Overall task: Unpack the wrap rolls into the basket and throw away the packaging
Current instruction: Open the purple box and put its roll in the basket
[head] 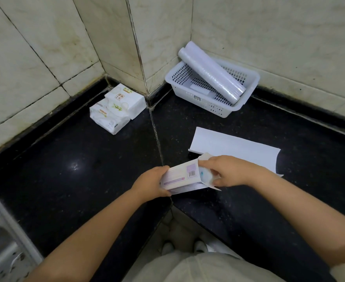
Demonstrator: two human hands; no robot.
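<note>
Lower centre: left hand (153, 183) grips the light, easily crushed wrap carton (180, 177) by its closed end; right hand (226, 171) pinches its open end flap. Two smooth wrap rolls (212, 72), probably slippery, lie in the basket (249, 78), upper right.

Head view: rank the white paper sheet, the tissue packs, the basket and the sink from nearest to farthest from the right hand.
From the right hand:
1. White paper sheet, flat on the counter just behind the hand.
2. Basket, in the far right corner, with wrap rolls in it.
3. Tissue packs, against the far left wall.
4. Sink, at the lower left edge.
</note>
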